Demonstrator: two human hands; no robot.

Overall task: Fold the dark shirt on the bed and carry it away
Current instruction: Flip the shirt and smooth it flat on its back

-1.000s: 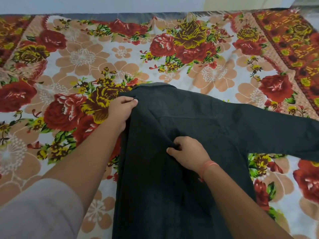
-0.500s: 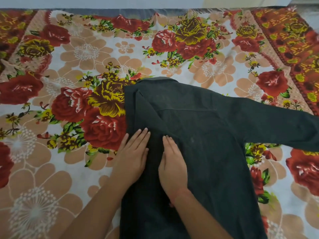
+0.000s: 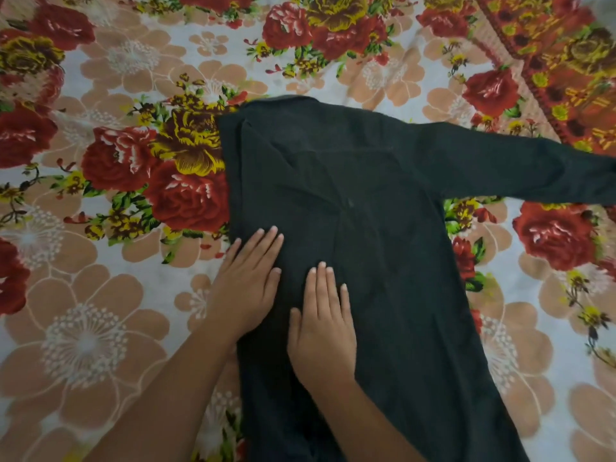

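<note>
- The dark shirt [image 3: 383, 228] lies spread on my floral bedsheet [image 3: 100, 295], its left side folded in, one sleeve [image 3: 520, 168] stretched out to the right.
- My left hand [image 3: 246, 288] rests flat on the folded edge, fingers straight (gripping nothing).
- My right hand [image 3: 321, 331] presses flat just beside it, palm down, equally empty.

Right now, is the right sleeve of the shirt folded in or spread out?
Spread out. The right sleeve lies flat across the bedsheet, away from the shirt body.
</note>
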